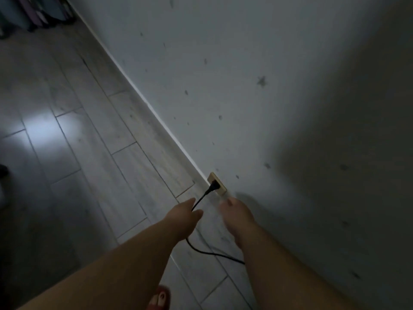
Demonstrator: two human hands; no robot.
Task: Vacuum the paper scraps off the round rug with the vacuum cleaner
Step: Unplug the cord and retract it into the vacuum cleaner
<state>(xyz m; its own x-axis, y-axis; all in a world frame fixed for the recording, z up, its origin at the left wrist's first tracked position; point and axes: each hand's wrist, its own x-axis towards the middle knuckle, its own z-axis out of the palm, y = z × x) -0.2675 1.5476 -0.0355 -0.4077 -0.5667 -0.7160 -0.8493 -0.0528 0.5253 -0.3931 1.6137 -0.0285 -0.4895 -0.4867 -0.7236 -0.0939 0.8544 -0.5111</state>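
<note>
Head view is showing a thin black power cord plugged into a beige wall socket. The left hand is pinching it, and the blurred right hand is showing no readable grip. Rug and vacuum are unseen; vacuuming likely not begun.

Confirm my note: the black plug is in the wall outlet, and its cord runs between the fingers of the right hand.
Wrong hand. The head view shows the black plug in the wall outlet, its cord running between the fingers of the left hand; the right hand holds nothing.
</note>
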